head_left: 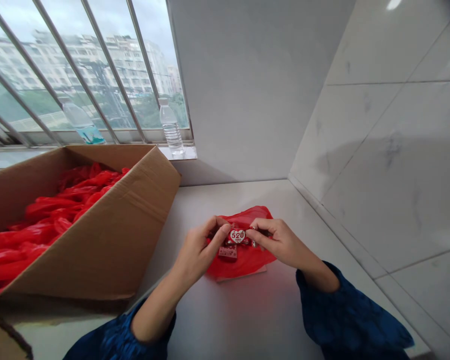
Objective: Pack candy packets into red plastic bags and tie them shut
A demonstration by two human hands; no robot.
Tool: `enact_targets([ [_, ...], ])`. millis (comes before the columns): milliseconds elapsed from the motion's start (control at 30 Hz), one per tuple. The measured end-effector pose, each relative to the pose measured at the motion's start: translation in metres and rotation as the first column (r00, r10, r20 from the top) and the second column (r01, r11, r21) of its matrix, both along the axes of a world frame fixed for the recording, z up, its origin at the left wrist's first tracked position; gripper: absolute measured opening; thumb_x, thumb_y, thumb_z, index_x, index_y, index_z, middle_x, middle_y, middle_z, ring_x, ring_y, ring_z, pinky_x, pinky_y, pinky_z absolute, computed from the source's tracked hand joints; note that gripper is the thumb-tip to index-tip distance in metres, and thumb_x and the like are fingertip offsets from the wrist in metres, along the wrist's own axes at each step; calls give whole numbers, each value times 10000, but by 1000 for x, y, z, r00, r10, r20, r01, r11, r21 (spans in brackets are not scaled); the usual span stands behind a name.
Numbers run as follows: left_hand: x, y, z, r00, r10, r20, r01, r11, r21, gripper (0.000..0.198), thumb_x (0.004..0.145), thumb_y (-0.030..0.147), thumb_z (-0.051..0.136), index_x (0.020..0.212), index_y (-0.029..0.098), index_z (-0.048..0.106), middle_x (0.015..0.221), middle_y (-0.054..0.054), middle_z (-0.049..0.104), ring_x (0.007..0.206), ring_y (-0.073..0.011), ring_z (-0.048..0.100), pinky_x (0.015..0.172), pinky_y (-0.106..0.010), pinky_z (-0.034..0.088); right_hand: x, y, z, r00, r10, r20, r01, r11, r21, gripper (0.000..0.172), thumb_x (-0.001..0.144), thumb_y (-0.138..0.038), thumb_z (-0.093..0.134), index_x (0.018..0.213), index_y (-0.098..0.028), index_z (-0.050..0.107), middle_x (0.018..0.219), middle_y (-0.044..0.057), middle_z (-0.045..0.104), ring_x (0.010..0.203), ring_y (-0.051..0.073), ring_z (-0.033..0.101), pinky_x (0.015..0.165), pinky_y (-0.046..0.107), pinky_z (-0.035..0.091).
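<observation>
Between my two hands is a small red wrapped packet, perhaps a candy (237, 236), with a white heart and "520" printed on it. My left hand (206, 241) pinches its left end between thumb and fingers. At its right end, the thumb and fingers of my right hand (275, 239) are closed on the wrapper. Under it a thin red sheet or bag (243, 265) is spread out on the white surface. A small pink printed packet (228, 252) lies on the red sheet, just below the held one. The fingers partly cover other small wrapped pieces.
A big open cardboard box (135, 225) full of red plastic bags (67, 205) stands on the left. Two plastic bottles, one clear (170, 127) and one with a blue label (84, 122), are on the sill by the barred window. A marble-look wall (397, 165) bounds the right.
</observation>
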State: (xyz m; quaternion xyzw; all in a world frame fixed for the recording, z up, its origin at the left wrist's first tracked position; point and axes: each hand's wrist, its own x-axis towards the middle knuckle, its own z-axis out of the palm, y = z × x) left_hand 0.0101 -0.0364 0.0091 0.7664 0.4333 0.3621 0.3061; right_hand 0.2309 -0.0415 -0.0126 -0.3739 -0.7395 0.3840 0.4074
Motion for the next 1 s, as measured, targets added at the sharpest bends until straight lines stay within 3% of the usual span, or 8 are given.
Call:
enact_targets([
  [233,-1,1,-2,1000,17,-21,-14,992,123,244,956,341,590,793,170,654,715,8,665,640,-114,552,631,-226,408,-9,-3,-1,999,-47,-28,48,998,47,178,951,-389,643,951,-218,690,862,-17,686,692,124,576,617,253,424],
  [400,1,-1,-5,999,44,-18,-40,979,200,261,954,315,599,738,170,620,703,7,645,646,-112,545,640,-225,403,-12,-3,-4,990,-37,-136,42,999,34,222,968,-376,617,840,-202,665,768,-16,662,684,133,588,635,262,445],
  [733,6,-6,-2,996,76,53,-83,987,141,317,962,352,566,703,170,588,663,5,620,616,-118,522,612,-229,403,-15,-3,-6,978,-35,-206,28,999,-39,245,968,-395,599,818,-203,630,752,-9,631,690,144,579,656,272,462],
  [900,4,-4,1,999,10,49,-12,999,40,195,926,355,631,894,173,692,756,-1,674,667,-124,557,639,-220,422,-15,-3,-6,981,-70,-180,77,997,31,212,970,-346,600,820,-200,637,783,-4,647,717,141,592,664,266,455],
  [1000,4,-4,0,997,-12,73,11,1000,18,218,920,357,647,818,167,678,722,6,654,649,-114,533,627,-213,406,-16,-3,-6,979,-63,-196,68,997,22,228,970,-371,602,825,-199,639,770,-7,640,711,141,588,662,262,455],
])
